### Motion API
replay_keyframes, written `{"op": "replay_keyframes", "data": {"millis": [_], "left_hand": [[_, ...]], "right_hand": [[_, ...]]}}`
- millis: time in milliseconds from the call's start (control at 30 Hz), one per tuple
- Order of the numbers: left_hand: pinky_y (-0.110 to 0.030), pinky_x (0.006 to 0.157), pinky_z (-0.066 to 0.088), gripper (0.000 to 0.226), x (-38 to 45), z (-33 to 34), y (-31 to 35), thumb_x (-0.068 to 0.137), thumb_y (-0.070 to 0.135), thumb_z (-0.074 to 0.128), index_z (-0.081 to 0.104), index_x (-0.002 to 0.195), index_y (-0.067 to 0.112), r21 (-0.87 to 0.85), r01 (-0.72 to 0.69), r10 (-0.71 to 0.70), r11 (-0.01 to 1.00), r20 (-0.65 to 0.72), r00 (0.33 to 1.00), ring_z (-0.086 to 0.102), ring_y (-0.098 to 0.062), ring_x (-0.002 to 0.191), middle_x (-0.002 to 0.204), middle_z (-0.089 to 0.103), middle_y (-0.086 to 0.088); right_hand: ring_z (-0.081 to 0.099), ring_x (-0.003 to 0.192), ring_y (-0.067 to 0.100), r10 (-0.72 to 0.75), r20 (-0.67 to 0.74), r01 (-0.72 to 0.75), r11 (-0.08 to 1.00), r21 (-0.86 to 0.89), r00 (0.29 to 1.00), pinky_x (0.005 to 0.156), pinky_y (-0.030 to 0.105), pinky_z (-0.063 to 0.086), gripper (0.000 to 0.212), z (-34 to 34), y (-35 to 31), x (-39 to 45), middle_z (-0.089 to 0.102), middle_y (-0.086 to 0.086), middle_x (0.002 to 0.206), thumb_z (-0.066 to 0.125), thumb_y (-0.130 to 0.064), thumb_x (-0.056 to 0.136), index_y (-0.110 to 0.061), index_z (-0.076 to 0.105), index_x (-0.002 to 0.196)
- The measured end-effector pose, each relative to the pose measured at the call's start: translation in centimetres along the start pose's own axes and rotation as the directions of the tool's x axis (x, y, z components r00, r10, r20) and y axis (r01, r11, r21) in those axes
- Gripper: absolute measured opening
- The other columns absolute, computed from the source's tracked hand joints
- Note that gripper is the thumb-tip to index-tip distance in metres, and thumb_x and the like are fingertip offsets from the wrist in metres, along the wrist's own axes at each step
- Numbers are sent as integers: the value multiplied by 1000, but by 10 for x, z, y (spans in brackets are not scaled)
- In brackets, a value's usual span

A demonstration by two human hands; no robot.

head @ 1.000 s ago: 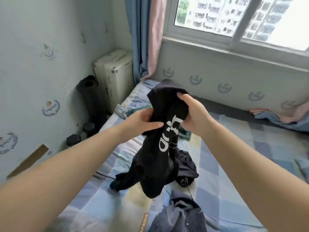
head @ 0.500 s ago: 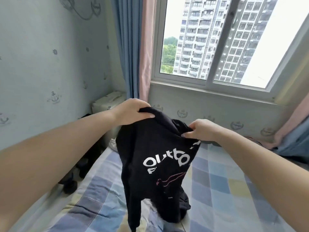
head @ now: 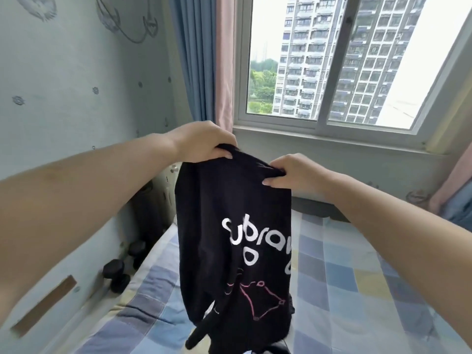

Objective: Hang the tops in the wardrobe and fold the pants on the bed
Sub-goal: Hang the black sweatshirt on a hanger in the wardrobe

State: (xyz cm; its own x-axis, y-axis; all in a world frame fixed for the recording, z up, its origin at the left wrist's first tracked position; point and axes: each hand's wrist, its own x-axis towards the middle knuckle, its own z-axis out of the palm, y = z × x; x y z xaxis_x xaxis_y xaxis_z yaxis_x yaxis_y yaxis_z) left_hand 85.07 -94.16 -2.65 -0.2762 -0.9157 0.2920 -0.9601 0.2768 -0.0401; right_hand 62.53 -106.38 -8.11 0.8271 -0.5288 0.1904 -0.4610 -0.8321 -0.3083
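A black top (head: 229,226) with white lettering and a pink line drawing hangs in the air over the bed (head: 357,290). My left hand (head: 201,143) grips its upper left edge. My right hand (head: 293,172) pinches the upper right edge, a little lower. The cloth is stretched between both hands and its lower end drops to the bottom of the frame. The wardrobe is out of view.
The bed has a blue, grey and yellow checked sheet. Black dumbbells (head: 116,274) lie on the floor between bed and left wall. A white suitcase (head: 166,185) stands in the corner under blue and pink curtains (head: 204,60). A window (head: 332,60) fills the far wall.
Both hands have lifted the black top off the bed and spread its upper edge apart. The view has tilted up toward the window, and the other dark clothes on the bed have dropped out of sight.
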Motion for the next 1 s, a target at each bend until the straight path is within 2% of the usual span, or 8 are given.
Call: {"op": "replay_keyframes", "data": {"millis": [100,233,333,467,567,667,833,1000], "left_hand": [[-32,80,49,23,-11,-9,-9,94,24,58,60,117,20,-30,71,-72,997,-58,996,63,-20,86,96,67,4],[-24,97,44,43,-17,-20,-3,96,13,54,50,137,24,-140,-47,30,989,-121,992,62,-10,104,119,63,9],[-33,96,47,33,-17,-25,-8,93,7,57,62,126,13,-106,-124,107,987,-154,982,63,-20,103,111,63,2],[-35,91,47,28,-3,-25,-5,93,14,59,62,121,13,-75,-178,170,981,-100,980,60,-20,98,105,55,9],[-34,85,48,29,17,-21,6,94,32,55,59,116,14,31,-314,315,949,-30,949,58,-18,89,100,59,5],[-32,74,49,31,40,-15,19,91,48,50,59,99,20,77,-406,402,911,60,914,59,-16,77,86,62,5],[-27,63,45,55,79,-1,59,77,74,29,55,75,26,110,-452,446,885,80,892,53,-7,61,65,53,16],[-15,50,28,30,94,13,157,89,50,56,70,90,23,-166,-555,525,815,-190,829,43,5,53,57,45,23]], "right_hand": [[54,72,16,1,-70,1,999,32,998,62,24,38,20,-12,9,-3,57,-5,76,64,-33,84,-12,65,83],[44,58,14,118,-38,-103,956,276,992,56,27,34,21,-34,6,-11,46,1,65,62,-24,85,-4,59,81],[51,53,8,70,10,-69,996,-49,997,53,24,40,28,-58,6,-32,56,-4,62,61,-42,86,-15,63,76],[54,55,10,82,22,-60,861,-505,996,58,29,45,41,-91,6,-71,59,-7,61,47,-57,88,-23,59,68],[50,56,9,183,-32,-155,711,-686,983,64,33,49,44,-107,4,-107,52,-11,60,39,-61,90,-28,42,61],[49,61,12,265,-124,-269,630,-728,956,68,34,49,43,-110,-3,-147,46,-14,60,38,-58,91,-26,41,63],[61,83,28,456,-408,-604,484,-633,791,59,30,35,33,-101,-34,-241,57,0,75,45,-53,92,-22,56,85],[60,84,30,610,-592,-823,190,-535,526,60,31,35,33,-99,-95,-353,63,7,86,49,-53,90,-24,55,104]]}}
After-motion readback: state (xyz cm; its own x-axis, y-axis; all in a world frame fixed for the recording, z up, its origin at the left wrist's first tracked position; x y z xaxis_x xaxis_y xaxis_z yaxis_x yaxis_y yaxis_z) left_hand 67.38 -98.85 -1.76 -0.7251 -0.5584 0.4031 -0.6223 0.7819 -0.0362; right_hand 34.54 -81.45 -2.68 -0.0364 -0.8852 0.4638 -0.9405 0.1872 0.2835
